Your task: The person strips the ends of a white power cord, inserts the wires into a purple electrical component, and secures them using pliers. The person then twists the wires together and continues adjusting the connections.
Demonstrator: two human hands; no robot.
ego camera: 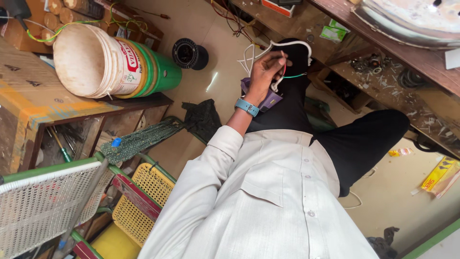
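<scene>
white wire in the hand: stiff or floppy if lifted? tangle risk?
Probably floppy: the white wire droops in loose loops around the hand rather than standing straight. Likely light, since one hand carries the whole bunch. It may snag, because red and green strands run alongside it by the fingers.

Red-white label (128,58) on stacked buckets; yellow packet (438,176) on floor; green packet (334,32) on shelf.

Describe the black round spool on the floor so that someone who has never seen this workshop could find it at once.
Start at the stack of buckets lying on its side on the wooden bench at upper left, its outermost bucket green. Just past the green end, on the pale floor, sits the black spool. It is the only round, ribbed black thing there; the dark cloth lower down is flat and crumpled.
</scene>
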